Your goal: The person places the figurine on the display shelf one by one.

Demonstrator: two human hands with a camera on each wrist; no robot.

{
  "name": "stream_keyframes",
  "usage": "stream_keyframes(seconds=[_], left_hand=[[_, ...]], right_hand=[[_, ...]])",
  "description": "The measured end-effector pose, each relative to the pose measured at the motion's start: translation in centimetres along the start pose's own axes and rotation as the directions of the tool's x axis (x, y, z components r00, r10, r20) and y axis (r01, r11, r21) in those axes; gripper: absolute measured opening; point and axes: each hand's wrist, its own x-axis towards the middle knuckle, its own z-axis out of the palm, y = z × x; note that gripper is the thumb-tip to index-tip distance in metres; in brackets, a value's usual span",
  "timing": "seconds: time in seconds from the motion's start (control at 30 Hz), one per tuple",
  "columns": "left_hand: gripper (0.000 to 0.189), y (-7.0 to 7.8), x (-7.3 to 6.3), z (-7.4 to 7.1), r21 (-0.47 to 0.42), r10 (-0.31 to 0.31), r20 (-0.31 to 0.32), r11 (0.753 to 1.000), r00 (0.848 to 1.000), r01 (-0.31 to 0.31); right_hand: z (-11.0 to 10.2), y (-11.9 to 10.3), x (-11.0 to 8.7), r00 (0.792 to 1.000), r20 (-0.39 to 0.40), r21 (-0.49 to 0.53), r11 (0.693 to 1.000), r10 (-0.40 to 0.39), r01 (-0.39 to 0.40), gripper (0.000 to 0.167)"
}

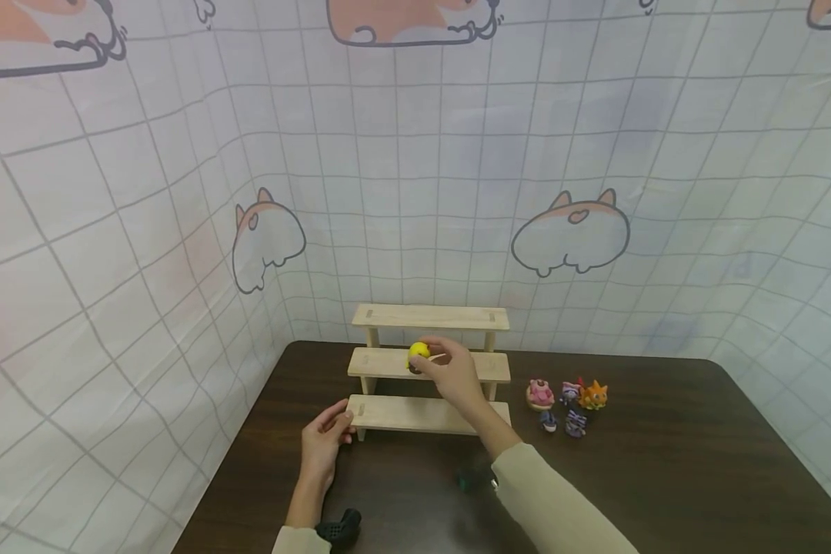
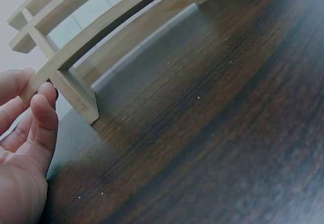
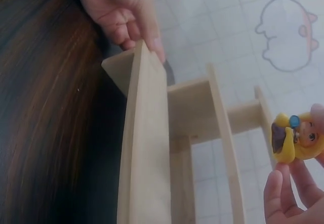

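Setting the centre of a clock face on the three-tier wooden stand [image 1: 408,413] in the head view, we see the right hand [image 1: 457,377] near the middle, its sleeve lying between 4 and 5 o'clock. Its thumb and fingers pinch a small yellow figurine [image 3: 296,138]. In the head view we find that figurine over the middle board [image 1: 377,362], just toward 11 o'clock of the centre; whether it touches the wood, we cannot tell. The right wrist view shows us its face, a blue piece and a dark purplish part.

At 8 o'clock, the left hand [image 1: 321,444] pinches the end of the stand's lowest tier, thumb on top and fingers curled beneath, just beside a leg that stands on the dark counter [image 1: 679,454]. A black device [image 1: 342,529] sits at 7 o'clock, by the left sleeve.

Between 3 and 4 o'clock we see five more figurines grouped closely on the counter. Within that group, a pink one [image 1: 540,395] is toward 10 o'clock, an orange one [image 1: 593,396] toward 2, a purple striped one [image 1: 575,424] toward 5 and a dark blue one [image 1: 548,422] toward 8.
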Motion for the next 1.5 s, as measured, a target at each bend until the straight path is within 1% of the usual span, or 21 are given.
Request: stream_keyframes(seconds=[0.27,0.4,0.63,0.87,1.03,1.33,1.5], left_hand=[[0.04,0.0,0.3,0.1,0.003,0.002,0.011,1.0,1.0,-0.002],[0.039,0.1,0.3,0.1,0.0,-0.005,0.007,1.0,1.0,0.005],[0.038,0.3,0.1,0.1,-0.006,0.0,0.011,1.0,1.0,0.0],[0.038,0.4,-0.1,0.1,-0.003,0.003,0.017,1.0,1.0,-0.003],[0.037,0.4,-0.2,0.0,-0.003,-0.004,0.014,1.0,1.0,0.004],[0.038,0.3,-0.2,0.0,-0.005,-0.006,0.014,1.0,1.0,0.006],[0.038,0.3,-0.2,0.0,-0.011,-0.007,0.011,1.0,1.0,0.007]], right_hand=[[2.1,0.0,1.2,1.0,0.006,0.004,1.0,0.01,-0.01,0.039],[3.1,-0.1,1.7,1.0,0.003,0.007,1.0,0.027,-0.027,0.039],[4.8,0.4,2.8,0.999,-0.009,-0.043,0.998,0.033,-0.034,0.04],[6.1,0.5,3.5,0.999,-0.023,-0.08,0.996,0.025,-0.027,0.036],[6.8,0.6,3.9,0.999,-0.037,-0.112,0.993,0.019,-0.023,0.037],[7.5,0.8,4.1,0.999,-0.031,-0.178,0.984,0.016,-0.021,0.043],[7.7,0.8,4.2,0.999,-0.038,-0.224,0.975,0.01,-0.018,0.042]])
